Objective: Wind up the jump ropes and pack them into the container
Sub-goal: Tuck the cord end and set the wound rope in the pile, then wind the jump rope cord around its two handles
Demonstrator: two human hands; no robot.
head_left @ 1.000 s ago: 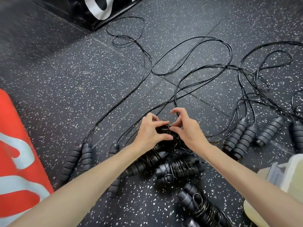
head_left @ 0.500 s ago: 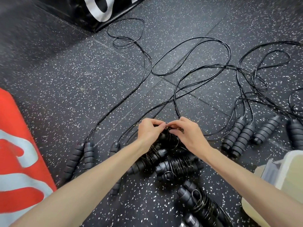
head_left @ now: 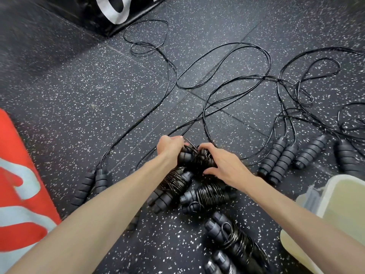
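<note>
Fingers (head_left: 204, 148) above speckled rubber floor (head_left: 83, 99)

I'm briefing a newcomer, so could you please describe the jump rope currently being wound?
Start at the pale plastic container on the right and look left along the speckled floor. The jump rope being wound is the only bundle gripped between both hands; the others lie untouched.

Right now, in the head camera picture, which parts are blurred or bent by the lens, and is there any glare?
Head view: the wide lens bends the floor seams and stretches both forearms; the red mat and the container at the edges look soft; small highlights glint on the wound rope coils; the left hand and right hand on the bundle are fairly sharp.
</note>
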